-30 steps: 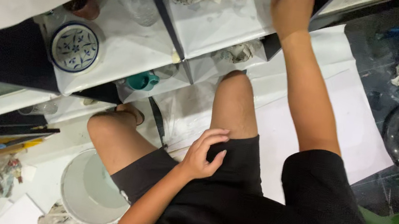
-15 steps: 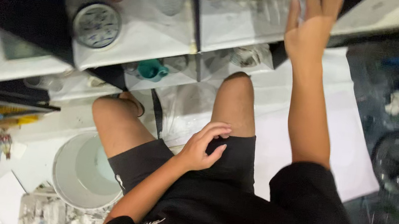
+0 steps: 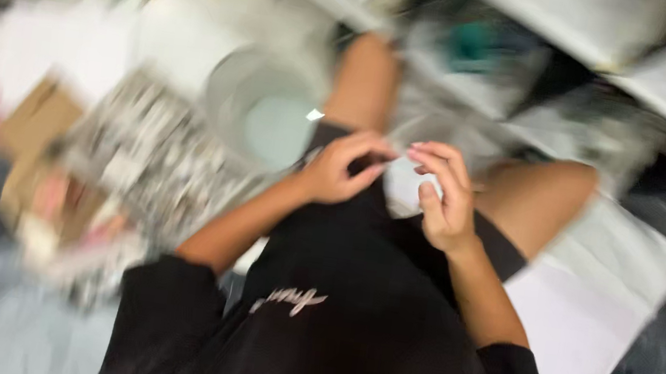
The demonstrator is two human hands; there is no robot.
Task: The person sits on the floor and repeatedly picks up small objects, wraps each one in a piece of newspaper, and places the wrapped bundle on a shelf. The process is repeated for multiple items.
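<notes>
A person in a black shirt (image 3: 348, 335) and black shorts sits on the floor, seen from above, and the whole view is smeared by motion blur.

At the far left lies a heap of papers and cardboard (image 3: 55, 150), pink, brown and patterned, too blurred to tell apart. Just right of it, beside the person's left knee (image 3: 369, 76), stands a round white bucket (image 3: 261, 113) with pale liquid or a pale bottom showing inside.

In the middle, above the lap, the two hands meet. The left hand (image 3: 344, 167) is curled, thumb and fingers pinched together. The right hand (image 3: 444, 193) sits just beside it, fingers bent and half closed, tips pointing at the left hand. Between the fingertips there seems to be something small and clear (image 3: 396, 163), perhaps a scrap of plastic film, though the blur makes it hard to be sure; I cannot tell which hand truly grips it.

To the right, the right knee (image 3: 546, 198) rests on a white sheet (image 3: 593, 298) spread over the floor. Farther off, at upper right, runs the edge of a white shelf (image 3: 627, 37), with a teal object (image 3: 471, 47) near it.
</notes>
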